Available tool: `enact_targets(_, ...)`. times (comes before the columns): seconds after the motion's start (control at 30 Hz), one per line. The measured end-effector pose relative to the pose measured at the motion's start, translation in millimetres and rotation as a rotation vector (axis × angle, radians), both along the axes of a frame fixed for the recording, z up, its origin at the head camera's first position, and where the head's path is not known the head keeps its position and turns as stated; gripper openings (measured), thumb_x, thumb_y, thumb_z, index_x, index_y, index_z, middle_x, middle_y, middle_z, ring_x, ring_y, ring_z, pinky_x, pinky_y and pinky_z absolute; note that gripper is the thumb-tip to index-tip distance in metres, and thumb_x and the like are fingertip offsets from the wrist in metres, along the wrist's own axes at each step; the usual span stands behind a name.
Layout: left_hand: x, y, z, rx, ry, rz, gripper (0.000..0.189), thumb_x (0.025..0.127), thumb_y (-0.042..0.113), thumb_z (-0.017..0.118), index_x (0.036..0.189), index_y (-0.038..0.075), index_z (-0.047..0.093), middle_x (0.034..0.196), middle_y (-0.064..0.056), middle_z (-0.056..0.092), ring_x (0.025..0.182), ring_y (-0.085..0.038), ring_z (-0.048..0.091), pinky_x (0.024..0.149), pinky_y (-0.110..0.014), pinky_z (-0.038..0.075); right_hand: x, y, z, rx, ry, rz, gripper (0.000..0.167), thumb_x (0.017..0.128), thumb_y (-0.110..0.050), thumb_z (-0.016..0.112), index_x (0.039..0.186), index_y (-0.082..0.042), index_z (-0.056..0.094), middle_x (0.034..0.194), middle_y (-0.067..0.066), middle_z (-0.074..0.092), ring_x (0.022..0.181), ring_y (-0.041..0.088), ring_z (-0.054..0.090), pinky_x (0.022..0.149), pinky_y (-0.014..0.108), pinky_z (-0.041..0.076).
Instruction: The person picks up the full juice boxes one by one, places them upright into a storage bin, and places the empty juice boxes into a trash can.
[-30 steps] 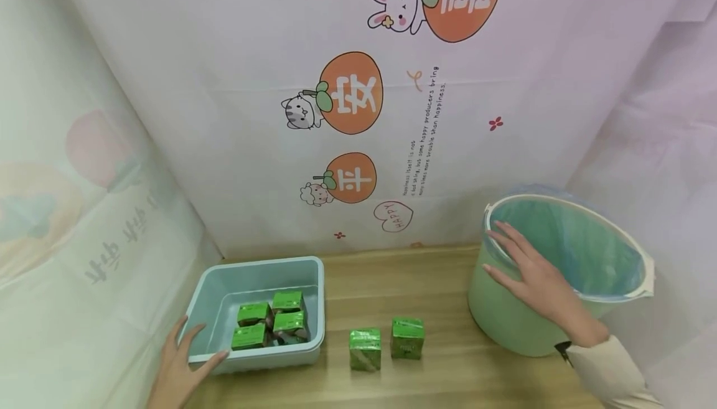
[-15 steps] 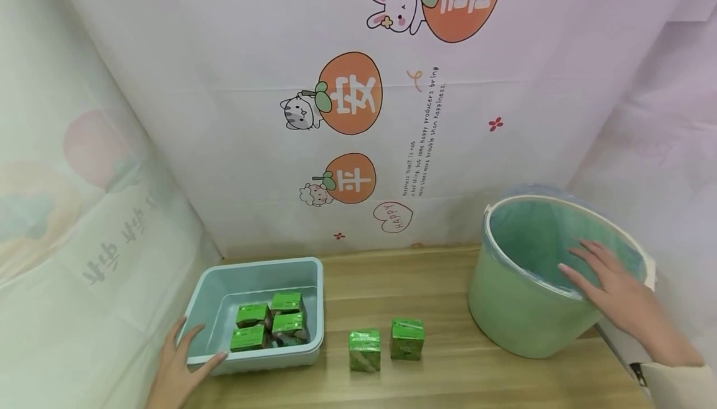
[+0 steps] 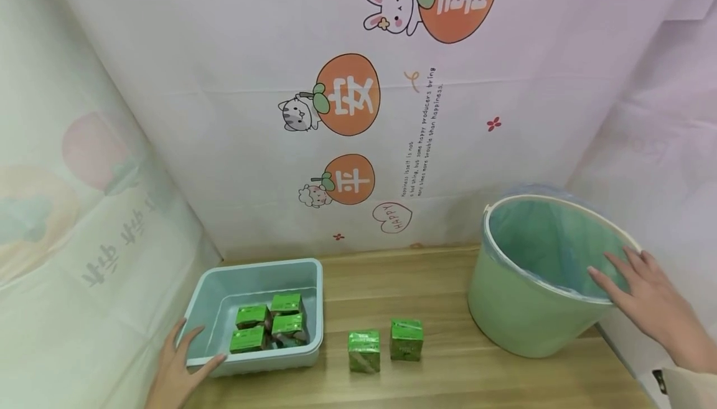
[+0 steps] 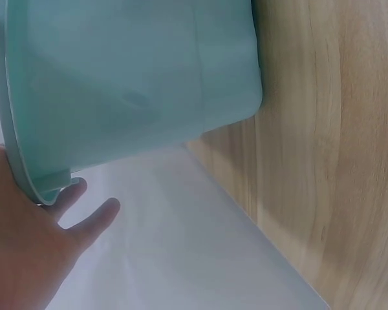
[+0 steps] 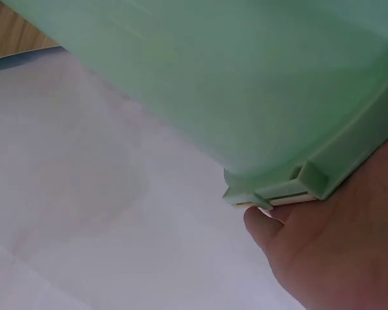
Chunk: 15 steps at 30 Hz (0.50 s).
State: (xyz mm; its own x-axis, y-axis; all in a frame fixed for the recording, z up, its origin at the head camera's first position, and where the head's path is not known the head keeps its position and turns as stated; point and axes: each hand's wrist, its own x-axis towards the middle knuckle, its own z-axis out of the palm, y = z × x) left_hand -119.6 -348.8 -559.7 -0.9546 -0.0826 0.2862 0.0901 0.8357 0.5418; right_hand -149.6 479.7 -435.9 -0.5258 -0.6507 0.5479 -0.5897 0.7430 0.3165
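My left hand (image 3: 176,359) rests with spread fingers over the near left corner of a pale teal plastic basin (image 3: 320,309); the left wrist view shows two fingertips outside its rim. Several small green boxes (image 3: 248,338) stand grouped inside. Two more boxes of the same kind, one on the left (image 3: 364,352) and one on the right (image 3: 406,339), stand on the wooden table between the basin and a green bucket (image 3: 521,309). My right hand (image 3: 652,300) lies over the bucket's right rim, fingers extended toward the opening. In the right wrist view, its palm is against the rim by the handle mount.
A clear plastic liner (image 3: 554,235) covers the bucket's inside and folds over its rim. White printed sheets (image 3: 252,166) enclose the wooden table (image 3: 442,384) at the back and both sides. The bucket stands near the table's right edge.
My right hand has moved right, from the bucket's left rim across its opening to the right rim. My left hand, the basin, the boxes and the bucket have stayed in place.
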Motion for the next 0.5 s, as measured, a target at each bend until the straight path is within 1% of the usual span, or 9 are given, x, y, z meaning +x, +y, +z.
enact_targets(0.07, -0.3, -0.4, -0.3, -0.003, 0.008, -0.004, 0.078, 0.084, 0.038, 0.089, 0.140, -0.003, 0.055, 0.160, -0.034, 0.024, 0.137, -0.066, 0.031, 0.092, -0.085, 0.038, 3.3, 0.1, -1.1, 0.004, -0.034, -0.036, 0.067, 0.108, 0.011, 0.038, 0.168, -0.011, 0.017, 0.172, 0.029, 0.014, 0.161, 0.039, -0.005, 0.128, 0.064, 0.001)
enact_targets(0.1, -0.5, -0.8, -0.1, -0.004, 0.007, -0.005, 0.078, 0.083, 0.038, 0.089, 0.140, -0.003, 0.055, 0.160, -0.034, 0.024, 0.137, -0.066, 0.031, 0.092, -0.086, 0.038, 5.1, -0.2, -1.6, 0.003, -0.050, -0.050, 0.060, 0.112, 0.004, 0.030, 0.168, -0.011, 0.016, 0.170, 0.033, 0.015, 0.161, 0.042, -0.005, 0.127, 0.066, 0.000)
enact_targets(0.13, -0.7, -1.1, 0.6, -0.006, 0.005, -0.005, 0.079, 0.083, 0.039, 0.089, 0.140, -0.003, 0.055, 0.160, -0.034, 0.024, 0.137, -0.066, 0.031, 0.093, -0.086, 0.037, 7.0, -0.4, -2.2, 0.003, -0.073, -0.077, 0.052, 0.118, -0.011, 0.019, 0.169, -0.013, 0.012, 0.174, 0.026, 0.007, 0.161, 0.040, -0.008, 0.127, 0.065, -0.002)
enact_targets(0.17, -1.3, -1.3, 1.6, -0.012, -0.004, -0.004, 0.079, 0.083, 0.040, 0.089, 0.140, -0.003, 0.055, 0.160, -0.034, 0.025, 0.137, -0.067, 0.031, 0.093, -0.085, 0.037, 8.3, -0.5, -2.5, 0.002, -0.079, -0.086, 0.052, 0.118, -0.012, 0.018, 0.169, -0.013, 0.012, 0.174, 0.026, 0.006, 0.161, 0.039, -0.009, 0.127, 0.065, -0.002)
enact_targets(0.23, -2.3, -1.4, 4.6, -0.032, -0.036, -0.003, 0.081, 0.084, 0.043, 0.088, 0.142, -0.003, 0.054, 0.160, -0.036, 0.025, 0.136, -0.067, 0.031, 0.094, -0.085, 0.036, 10.0, -0.7, -3.3, -0.004, -0.065, -0.071, 0.076, 0.104, 0.015, 0.044, 0.169, -0.011, 0.014, 0.170, 0.033, 0.012, 0.161, 0.041, -0.007, 0.126, 0.068, 0.000)
enact_targets(0.3, -3.2, -0.7, 8.3, -0.067, -0.070, 0.003, 0.084, 0.085, 0.048, 0.086, 0.143, -0.003, 0.054, 0.158, -0.037, 0.026, 0.134, -0.067, 0.033, 0.095, -0.083, 0.036, 10.0, -0.7, -4.0, -0.008, -0.039, -0.051, 0.117, 0.070, 0.034, 0.064, 0.167, -0.008, 0.016, 0.168, 0.036, 0.015, 0.161, 0.041, -0.005, 0.126, 0.069, 0.002)
enact_targets(0.37, -3.4, 0.9, 11.9, -0.106, -0.076, 0.000, 0.084, 0.086, 0.050, 0.085, 0.143, -0.004, 0.055, 0.155, -0.038, 0.030, 0.132, -0.066, 0.036, 0.095, -0.081, 0.037, 8.3, -0.3, -4.2, -0.008, 0.001, -0.023, 0.143, 0.039, 0.035, 0.073, 0.165, -0.006, 0.020, 0.165, 0.039, 0.022, 0.161, 0.039, -0.003, 0.125, 0.070, 0.005)
enact_targets(0.47, -4.9, 5.8, 16.2, -0.150, 0.005, -0.025, 0.080, 0.085, 0.050, 0.085, 0.139, -0.004, 0.059, 0.149, -0.037, 0.039, 0.128, -0.061, 0.042, 0.095, -0.076, 0.037, 5.0, -0.2, -4.0, -0.006, 0.027, -0.005, 0.142, 0.037, 0.037, 0.073, 0.163, -0.004, 0.023, 0.161, 0.041, 0.028, 0.162, 0.035, -0.002, 0.126, 0.069, 0.007)
enact_targets(0.5, -5.7, 8.7, 18.4, -0.153, 0.044, -0.044, 0.078, 0.085, 0.048, 0.086, 0.137, -0.004, 0.060, 0.147, -0.036, 0.041, 0.127, -0.060, 0.043, 0.095, -0.075, 0.036, 4.1, -0.2, -3.8, -0.004, 0.022, -0.009, 0.125, 0.055, 0.039, 0.068, 0.163, -0.004, 0.023, 0.162, 0.040, 0.027, 0.162, 0.033, -0.003, 0.126, 0.068, 0.006)
